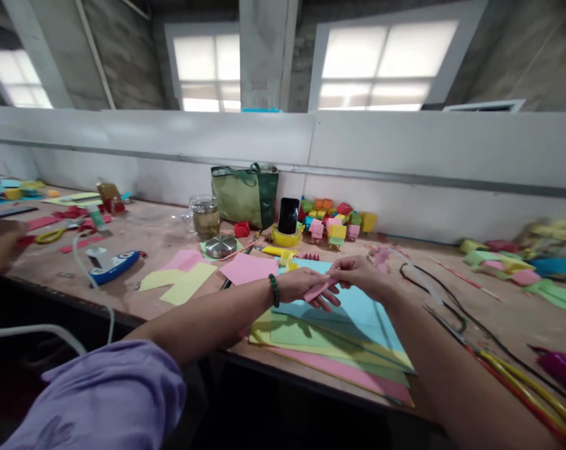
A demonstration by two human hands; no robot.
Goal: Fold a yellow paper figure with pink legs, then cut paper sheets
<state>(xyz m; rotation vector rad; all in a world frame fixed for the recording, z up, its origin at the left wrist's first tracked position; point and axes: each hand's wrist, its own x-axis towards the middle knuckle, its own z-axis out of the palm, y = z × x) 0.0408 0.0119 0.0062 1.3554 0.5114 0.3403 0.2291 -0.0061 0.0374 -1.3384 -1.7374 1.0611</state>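
Note:
A small folded strip of pink paper (318, 290) is held between my hands above a stack of coloured sheets (343, 312). My left hand (298, 285), with a green bead bracelet at the wrist, grips the strip with the thumb on top, its other fingers stretched out below. At the strip's far end, the fingertips of my right hand (360, 275) are pinched together. Light blue paper tops the stack, with green, yellow and pink sheets showing at its front edge. Loose pink paper (249, 269) and yellow paper strips (189, 284) lie to the left.
Behind my hands stand a phone (289, 215) on a yellow holder, many small folded paper pieces (336, 219), a glass mug (205, 217) and a green bag (245, 194). Scissors (444, 322) and a black cable (475, 322) lie right. Another person's arm (1, 247) reaches in at far left.

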